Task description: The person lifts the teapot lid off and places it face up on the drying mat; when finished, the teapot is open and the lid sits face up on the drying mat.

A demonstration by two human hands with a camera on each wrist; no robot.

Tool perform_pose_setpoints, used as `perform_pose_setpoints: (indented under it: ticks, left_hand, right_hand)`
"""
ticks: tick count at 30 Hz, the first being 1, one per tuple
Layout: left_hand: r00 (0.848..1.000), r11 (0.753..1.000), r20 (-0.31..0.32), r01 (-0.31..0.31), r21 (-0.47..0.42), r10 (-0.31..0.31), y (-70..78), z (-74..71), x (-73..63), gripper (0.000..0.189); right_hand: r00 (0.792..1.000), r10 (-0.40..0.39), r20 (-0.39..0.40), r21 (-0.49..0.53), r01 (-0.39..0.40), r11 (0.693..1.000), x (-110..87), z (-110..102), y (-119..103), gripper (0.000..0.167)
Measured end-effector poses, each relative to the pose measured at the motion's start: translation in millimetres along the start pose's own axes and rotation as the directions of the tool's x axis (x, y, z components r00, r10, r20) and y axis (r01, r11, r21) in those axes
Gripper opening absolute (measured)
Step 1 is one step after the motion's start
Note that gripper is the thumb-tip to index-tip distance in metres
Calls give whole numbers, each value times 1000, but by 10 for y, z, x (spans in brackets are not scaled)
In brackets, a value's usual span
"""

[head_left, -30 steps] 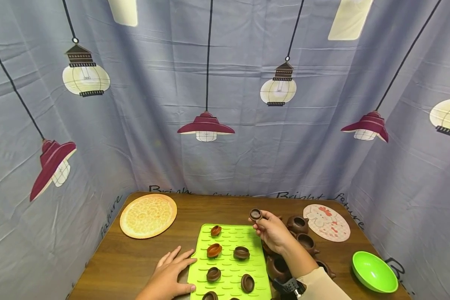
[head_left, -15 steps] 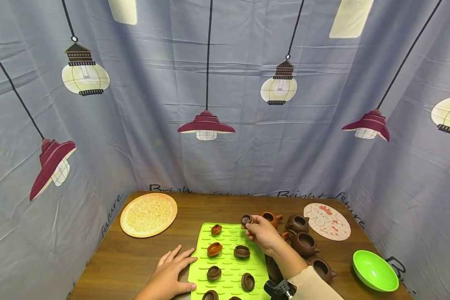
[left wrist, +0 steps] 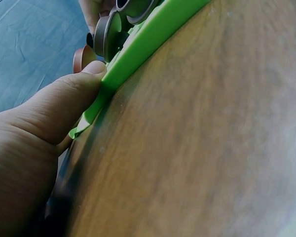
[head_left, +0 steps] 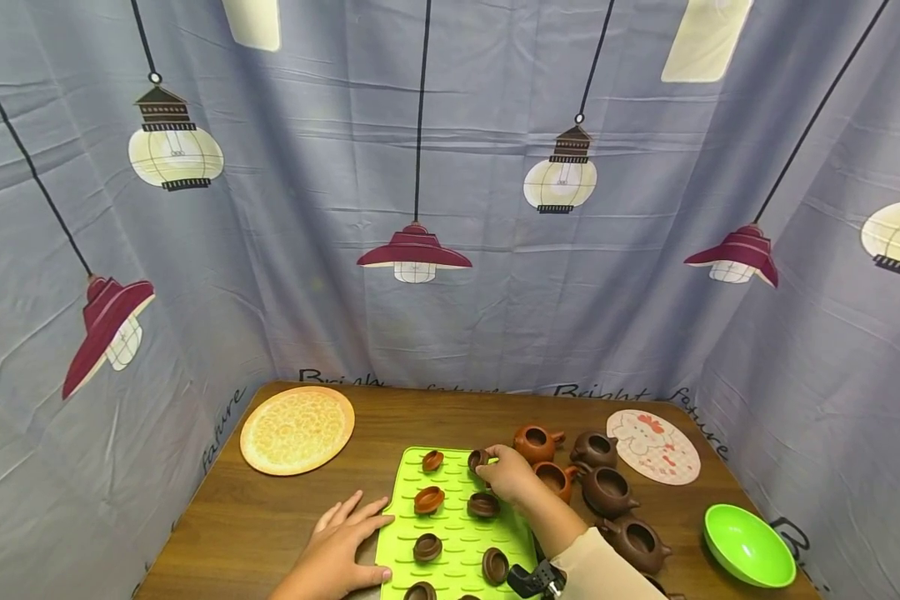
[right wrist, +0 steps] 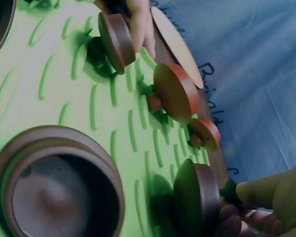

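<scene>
In the head view my right hand (head_left: 513, 477) pinches a dark brown teapot lid (head_left: 477, 461) at the back right of the green mat (head_left: 457, 533). Whether this lid touches the mat I cannot tell; the right wrist view shows little of it past my fingers (right wrist: 260, 194). Another dark lid (head_left: 483, 504) lies just in front. Two orange-brown lids (head_left: 429, 500) and several dark ones lie on the mat, hollow side showing. My left hand (head_left: 337, 546) lies at the mat's left edge, fingers spread, its thumb (left wrist: 71, 96) touching the rim.
Lidless teapots stand right of the mat, some orange-brown (head_left: 536, 444), others dark brown (head_left: 607, 490). A green bowl (head_left: 750, 546) is at the far right, near a round pink-and-white mat (head_left: 654, 446). A yellow round mat (head_left: 297, 431) lies back left. A curtain (head_left: 450, 333) surrounds the table.
My right hand has moved left and down with the lid, from above the mat's back right corner to the mat's back row. More teapots show now. The left hand has stayed still.
</scene>
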State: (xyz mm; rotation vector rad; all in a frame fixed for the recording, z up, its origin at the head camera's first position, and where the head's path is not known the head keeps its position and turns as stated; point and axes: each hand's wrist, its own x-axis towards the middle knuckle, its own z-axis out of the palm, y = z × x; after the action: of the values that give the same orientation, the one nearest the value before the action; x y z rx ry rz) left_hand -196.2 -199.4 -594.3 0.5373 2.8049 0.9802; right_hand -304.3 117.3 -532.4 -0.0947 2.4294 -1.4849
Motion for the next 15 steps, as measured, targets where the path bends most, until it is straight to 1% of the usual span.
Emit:
perform_pose_setpoints:
  ticks: [3, 7, 8, 11, 15]
  left_hand:
    - [1000, 1000, -5, -15, -10, 15, 9, 4, -4, 78]
    - [1000, 1000, -3, -20, -16, 20, 17, 18, -2, 79]
    - [1000, 1000, 0, -17, -16, 17, 17, 22, -2, 79]
    - [1000, 1000, 9, -3, -13, 3, 16, 22, 0, 79]
    - [1000, 1000, 10, 7, -9, -7, 1, 12, 6, 80]
  right_hand:
    - [1000, 7, -22, -97, -9, 995, 5, 26, 17, 23]
    - [999, -1, -37, -193, -6, 981, 19, 37, 43, 6]
    - [999, -1, -42, -209, -8, 978, 23, 40, 50, 5]
    - [998, -4, -62, -238, -11, 971, 30, 47, 59, 5]
    - [996, 8, -84, -238, -28, 971, 21, 58, 37, 6]
